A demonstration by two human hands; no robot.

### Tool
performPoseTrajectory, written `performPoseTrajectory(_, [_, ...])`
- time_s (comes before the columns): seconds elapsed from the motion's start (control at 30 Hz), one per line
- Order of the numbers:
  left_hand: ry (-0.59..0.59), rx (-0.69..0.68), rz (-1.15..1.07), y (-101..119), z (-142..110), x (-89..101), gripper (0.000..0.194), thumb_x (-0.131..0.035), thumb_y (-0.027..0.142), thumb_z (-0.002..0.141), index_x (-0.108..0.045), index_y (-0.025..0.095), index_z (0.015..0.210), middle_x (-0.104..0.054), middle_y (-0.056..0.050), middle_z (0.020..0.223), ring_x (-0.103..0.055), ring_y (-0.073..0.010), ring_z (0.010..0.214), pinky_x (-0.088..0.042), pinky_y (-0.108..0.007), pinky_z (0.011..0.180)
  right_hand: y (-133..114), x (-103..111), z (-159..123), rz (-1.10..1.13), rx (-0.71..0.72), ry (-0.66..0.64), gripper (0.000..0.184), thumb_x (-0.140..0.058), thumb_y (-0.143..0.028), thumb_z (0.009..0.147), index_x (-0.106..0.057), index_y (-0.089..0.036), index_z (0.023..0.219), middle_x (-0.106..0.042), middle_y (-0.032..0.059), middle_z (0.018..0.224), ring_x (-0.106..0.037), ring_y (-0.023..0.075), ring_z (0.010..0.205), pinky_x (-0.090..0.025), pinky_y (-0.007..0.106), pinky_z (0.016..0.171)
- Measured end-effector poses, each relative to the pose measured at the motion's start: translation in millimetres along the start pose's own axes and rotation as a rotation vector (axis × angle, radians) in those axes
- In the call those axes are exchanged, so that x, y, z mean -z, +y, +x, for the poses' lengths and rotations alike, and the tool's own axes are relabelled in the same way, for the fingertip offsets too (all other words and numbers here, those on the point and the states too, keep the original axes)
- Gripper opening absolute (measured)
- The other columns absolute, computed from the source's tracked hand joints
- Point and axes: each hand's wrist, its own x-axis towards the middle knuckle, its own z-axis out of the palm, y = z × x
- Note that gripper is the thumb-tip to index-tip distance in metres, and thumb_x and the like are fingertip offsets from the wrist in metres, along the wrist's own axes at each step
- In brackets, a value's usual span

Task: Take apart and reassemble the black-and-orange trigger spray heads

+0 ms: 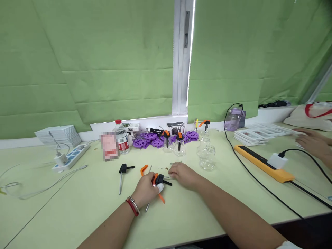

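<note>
My left hand (145, 188) is closed round a black-and-orange sprayer head (160, 180), its black nozzle pointing right; an orange lever (162, 198) sticks out below the fingers. A white covering shows on one fingertip. My right hand (183, 174) is just to the right, fingertips pinched at the tabletop by a thin metal piece; what they hold is too small to make out. A spring (176, 162) and several tiny parts (166, 168) lie close by. Left of my hands lie another black sprayer head with a metal tube (123, 169) and a curved orange lever (143, 169).
Glass bottles (206, 164) stand behind my right hand, near bottles with orange-and-black tops (179, 148). Purple parts (150, 140) and a water bottle (122, 138) are at the back. A yellow power strip (261, 164) lies right, near another person's hands (312, 141).
</note>
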Motion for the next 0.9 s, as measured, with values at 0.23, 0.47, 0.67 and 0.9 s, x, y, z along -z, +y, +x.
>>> performPoseTrajectory(0.23, [-0.101, -0.035, -0.109, 5, -1, 1.0, 0.019, -0.052, 0.032, 0.071, -0.060, 0.017, 0.081, -0.052, 0.003, 0.065, -0.048, -0.0120, 0.060, -0.039, -0.026, 0.060, -22, -12, -1, 0.085, -0.096, -0.093, 0.020, -0.049, -0.018, 0.080, -0.064, -0.017, 0.065, -0.060, 0.0032, 0.071, -0.052, 0.0140, 0.065, -0.035, 0.024, 0.062])
performPoseTrajectory(0.47, [-0.256, -0.102, -0.184, 5, -4, 7.7, 0.018, -0.056, 0.031, 0.067, -0.059, 0.015, 0.076, -0.046, 0.004, 0.061, -0.041, -0.0095, 0.057, -0.035, -0.023, 0.059, -24, -1, -4, 0.436, -0.270, -0.168, 0.015, -0.056, -0.027, 0.075, -0.064, -0.015, 0.073, -0.056, -0.0007, 0.063, -0.045, 0.0100, 0.057, -0.033, 0.021, 0.054])
performPoseTrajectory(0.67, [-0.416, -0.196, -0.230, -1, -9, 11.6, 0.018, -0.058, 0.031, 0.067, -0.055, 0.014, 0.071, -0.040, 0.005, 0.060, -0.035, -0.0080, 0.055, -0.031, -0.020, 0.053, -28, -15, 13, 0.673, -0.371, -0.151, 0.019, -0.059, -0.032, 0.072, -0.062, -0.013, 0.068, -0.052, -0.0026, 0.058, -0.039, 0.0076, 0.052, -0.030, 0.020, 0.050])
performPoseTrajectory(0.9, [-0.450, -0.232, -0.200, -7, -7, 16.3, 0.011, -0.057, 0.025, 0.067, -0.053, 0.015, 0.068, -0.037, 0.005, 0.059, -0.031, -0.0074, 0.054, -0.028, -0.019, 0.049, -26, -24, 36, 0.703, -0.455, -0.272, 0.014, -0.061, -0.024, 0.066, -0.055, -0.014, 0.059, -0.041, -0.0065, 0.045, -0.030, 0.0050, 0.041, -0.022, 0.019, 0.041])
